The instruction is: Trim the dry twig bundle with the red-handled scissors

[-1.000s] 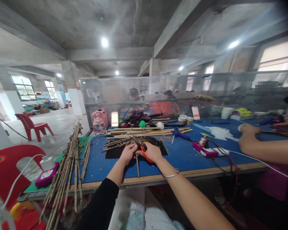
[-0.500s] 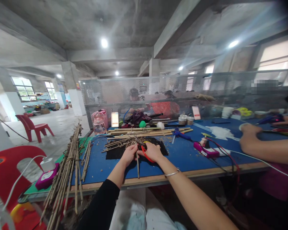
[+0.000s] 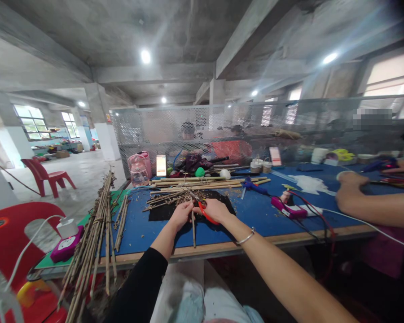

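My left hand [image 3: 182,214] is closed round a thin dry stick [image 3: 194,233], whose lower end points toward the table's front edge. Beside it, my right hand [image 3: 217,210] grips red-handled scissors [image 3: 204,212], with the blades reaching toward the stick near my left fingers. Both hands are over a black mat [image 3: 158,214] on the blue tabletop [image 3: 141,235]. Just beyond them lies a heap of cut twigs and scraps [image 3: 175,198]. Fingers partly hide the stick's upper end and the scissor handles.
A tied bundle of long sticks [image 3: 96,224] overhangs the table's left edge. Bamboo-like rods [image 3: 208,183] lie across the back. A blue glue gun [image 3: 254,186] and a purple power strip [image 3: 286,207] are to the right, near a co-worker's arm [image 3: 373,206].
The scissors and my right hand have turned slightly, and the blades now show more clearly, pointing up and left. My left hand stays on the stick, nearly unmoved.
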Available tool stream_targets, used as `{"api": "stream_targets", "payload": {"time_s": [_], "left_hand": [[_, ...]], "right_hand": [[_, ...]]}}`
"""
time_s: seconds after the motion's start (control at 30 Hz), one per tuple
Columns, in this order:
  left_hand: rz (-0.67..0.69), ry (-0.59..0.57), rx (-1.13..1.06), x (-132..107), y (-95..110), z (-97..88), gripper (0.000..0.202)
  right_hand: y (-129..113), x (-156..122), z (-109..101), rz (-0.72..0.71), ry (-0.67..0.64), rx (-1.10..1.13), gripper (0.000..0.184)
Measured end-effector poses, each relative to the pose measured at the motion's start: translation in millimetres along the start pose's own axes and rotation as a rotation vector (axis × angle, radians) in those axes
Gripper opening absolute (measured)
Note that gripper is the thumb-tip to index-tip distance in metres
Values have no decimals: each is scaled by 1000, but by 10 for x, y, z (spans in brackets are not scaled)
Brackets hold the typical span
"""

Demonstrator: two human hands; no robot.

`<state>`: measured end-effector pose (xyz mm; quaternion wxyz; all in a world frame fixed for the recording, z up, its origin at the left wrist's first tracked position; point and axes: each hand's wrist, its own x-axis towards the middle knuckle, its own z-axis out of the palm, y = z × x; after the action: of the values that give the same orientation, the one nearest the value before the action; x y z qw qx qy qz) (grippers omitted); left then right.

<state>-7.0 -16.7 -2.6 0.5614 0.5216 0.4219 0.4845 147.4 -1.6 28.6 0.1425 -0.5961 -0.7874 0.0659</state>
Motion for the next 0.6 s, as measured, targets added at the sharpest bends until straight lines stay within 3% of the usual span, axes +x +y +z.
{"api": "stream_targets", "payload": {"time_s": [0.17,0.33,0.6], "left_hand": [[-6,5,4,-4,17,11,46],[81,-31,-26,7,21,-14,42],[32,85,-212,-26,97,-21,45]], "right_hand": [[37,14,6,-1,10,-5,64],[61,46,31,42,45,-10,66],[43,40,-19,15,56,63,59]]}}
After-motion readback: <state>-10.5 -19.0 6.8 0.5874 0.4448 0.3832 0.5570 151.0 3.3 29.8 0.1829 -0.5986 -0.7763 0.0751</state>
